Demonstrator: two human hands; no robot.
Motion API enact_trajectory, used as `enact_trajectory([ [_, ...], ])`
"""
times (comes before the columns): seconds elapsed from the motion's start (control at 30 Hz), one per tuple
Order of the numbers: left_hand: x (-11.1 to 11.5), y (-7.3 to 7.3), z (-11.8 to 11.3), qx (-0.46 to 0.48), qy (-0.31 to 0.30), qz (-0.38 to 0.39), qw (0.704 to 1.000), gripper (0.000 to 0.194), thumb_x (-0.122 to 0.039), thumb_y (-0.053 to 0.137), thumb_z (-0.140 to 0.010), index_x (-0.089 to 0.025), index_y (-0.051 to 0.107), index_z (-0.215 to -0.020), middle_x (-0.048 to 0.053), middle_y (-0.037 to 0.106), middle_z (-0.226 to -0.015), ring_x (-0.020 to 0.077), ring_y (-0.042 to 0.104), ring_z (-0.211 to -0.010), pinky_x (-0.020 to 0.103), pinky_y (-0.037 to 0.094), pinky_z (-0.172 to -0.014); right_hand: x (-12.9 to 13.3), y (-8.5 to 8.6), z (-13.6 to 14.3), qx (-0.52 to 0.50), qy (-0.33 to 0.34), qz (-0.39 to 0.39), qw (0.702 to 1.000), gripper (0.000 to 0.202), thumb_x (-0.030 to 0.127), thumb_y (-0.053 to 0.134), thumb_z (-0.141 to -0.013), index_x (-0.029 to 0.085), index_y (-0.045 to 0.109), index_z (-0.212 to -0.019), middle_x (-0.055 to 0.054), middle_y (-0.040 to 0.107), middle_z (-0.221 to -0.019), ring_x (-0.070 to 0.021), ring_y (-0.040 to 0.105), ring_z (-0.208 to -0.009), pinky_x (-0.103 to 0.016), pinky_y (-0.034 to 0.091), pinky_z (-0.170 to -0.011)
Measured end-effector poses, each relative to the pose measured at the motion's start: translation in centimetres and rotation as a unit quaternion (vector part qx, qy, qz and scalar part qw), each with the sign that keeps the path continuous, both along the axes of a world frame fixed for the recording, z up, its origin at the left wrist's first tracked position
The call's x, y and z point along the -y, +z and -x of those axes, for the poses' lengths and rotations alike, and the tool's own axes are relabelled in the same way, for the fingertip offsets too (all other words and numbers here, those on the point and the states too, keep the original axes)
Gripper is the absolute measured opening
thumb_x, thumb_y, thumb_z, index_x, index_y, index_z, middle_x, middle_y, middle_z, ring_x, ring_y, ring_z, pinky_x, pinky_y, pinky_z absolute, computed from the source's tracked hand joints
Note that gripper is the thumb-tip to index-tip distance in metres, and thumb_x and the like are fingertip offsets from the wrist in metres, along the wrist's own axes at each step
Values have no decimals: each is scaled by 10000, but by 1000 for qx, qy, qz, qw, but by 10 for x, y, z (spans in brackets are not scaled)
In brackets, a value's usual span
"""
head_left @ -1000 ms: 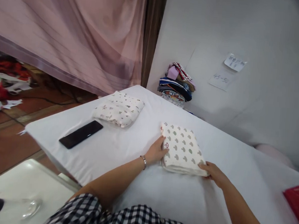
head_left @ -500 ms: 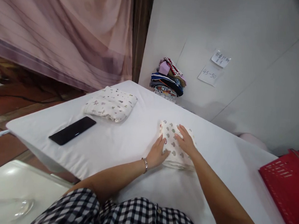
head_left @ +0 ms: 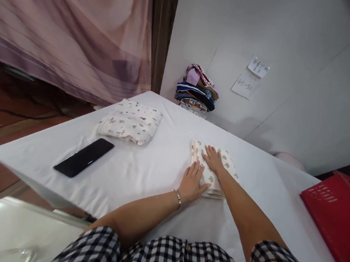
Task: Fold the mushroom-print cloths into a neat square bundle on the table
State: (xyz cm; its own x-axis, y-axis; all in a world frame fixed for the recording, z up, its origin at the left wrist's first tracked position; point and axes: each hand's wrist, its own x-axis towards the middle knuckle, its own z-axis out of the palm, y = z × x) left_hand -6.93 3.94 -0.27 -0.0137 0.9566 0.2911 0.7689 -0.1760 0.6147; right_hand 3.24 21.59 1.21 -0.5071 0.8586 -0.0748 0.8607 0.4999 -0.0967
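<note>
A folded white cloth with grey and red prints [head_left: 228, 163] lies on the white-covered table [head_left: 147, 181]. My left hand [head_left: 191, 181], with a bracelet at the wrist, rests at the cloth's left and near edge, its fingers apart. On top of the cloth my right hand [head_left: 214, 159] lies fairly flat with fingers spread. Parts of the cloth are hidden under both hands.
A second folded patterned cloth [head_left: 133, 120] and a black phone [head_left: 83, 157] lie on the table's left part. A stack of clothes [head_left: 197, 90] stands beyond the far edge, by the wall. A red basket [head_left: 331, 209] is at the right.
My left hand has moved slightly right and further over the cloth. My right hand has shifted a little towards the cloth's left side. The camera view has shifted slightly.
</note>
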Motion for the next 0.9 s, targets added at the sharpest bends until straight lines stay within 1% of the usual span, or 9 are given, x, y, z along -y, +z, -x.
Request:
enact_trajectory([
  [0.17, 1, -3, 1, -40, -41, -26, 998, 565, -534, 462, -836, -174, 458, -1271, 130, 316, -1461, 281, 191, -1375, 503, 213, -1090, -2, 6, 4, -11, -11, 20, 1000, 593, 518, 222, -916, 222, 278, -1426, -39, 173, -1519, -220, 104, -1396, -492, 94, -1104],
  [0.23, 1, -4, 1, -47, -43, -29, 998, 546, -540, 453, -840, -171, 485, -1241, 132, 321, -1458, 288, 190, -1374, 509, 222, -1084, -4, 11, 11, -34, -17, 19, 999, 595, 530, 199, -916, 228, 291, -1421, -45, 181, -1517, -228, 102, -1397, -507, 97, -1100],
  [0.3, 0, -4, 1, -53, -44, -27, 997, 546, -540, 441, -846, -166, 486, -1242, 139, 317, -1459, 288, 189, -1374, 512, 228, -1080, -5, 14, 23, -59, -2, 0, 998, 583, 516, 179, -923, 235, 283, -1423, -36, 161, -1522, -221, 77, -1401, -510, 87, -1102],
  [0.4, 0, -5, 0, -65, -42, -20, 997, 573, -555, 421, -849, -154, 481, -1254, 154, 321, -1453, 293, 198, -1370, 520, 234, -1074, -6, 11, 40, -65, 19, -8, 998, 550, 469, 178, -934, 234, 290, -1419, -33, 163, -1522, -215, 86, -1400, -514, 100, -1098],
  [0.5, 1, -5, -2, -84, -26, -35, 995, 607, -570, 401, -851, -124, 480, -1254, 171, 345, -1437, 296, 187, -1373, 524, 201, -1088, -7, 2, 49, -54, 9, 3, 999, 527, 440, 181, -941, 238, 310, -1410, -42, 225, -1505, -216, 148, -1388, -517, 117, -1090],
  [0.6, 4, -5, -5, -116, -46, -74, 989, 602, -559, 369, -868, -103, 485, -1242, 169, 427, -1380, 286, 202, -1368, 516, 136, -1113, -8, -5, 49, -56, 10, -4, 998, 517, 434, 185, -942, 248, 313, -1408, -37, 248, -1497, -212, 167, -1383, -509, 120, -1089],
  [0.7, 7, -6, -8, -150, -98, -101, 979, 598, -553, 392, -861, -92, 492, -1229, 167, 491, -1317, 288, 313, -1316, 480, 143, -1121, -9, -6, 48, -63, 15, -10, 998, 520, 436, 182, -942, 246, 312, -1408, -34, 251, -1496, -208, 165, -1384, -501, 121, -1092],
  [0.77, 7, -7, -9, -167, -116, -106, 974, 594, -542, 429, -848, -82, 498, -1218, 179, 496, -1304, 289, 366, -1282, 456, 173, -1115, -8, -4, 49, -67, 13, -5, 998, 522, 439, 187, -941, 244, 310, -1409, -34, 253, -1495, -208, 167, -1384, -504, 118, -1094],
  [0.9, 6, -7, -7, -166, -124, -110, 972, 549, -515, 438, -853, -97, 503, -1202, 168, 506, -1290, 276, 394, -1263, 436, 199, -1108, -8, 9, 45, -83, 6, 37, 996, 524, 432, 177, -941, 235, 333, -1401, -43, 253, -1495, -204, 177, -1383, -480, 145, -1101],
])
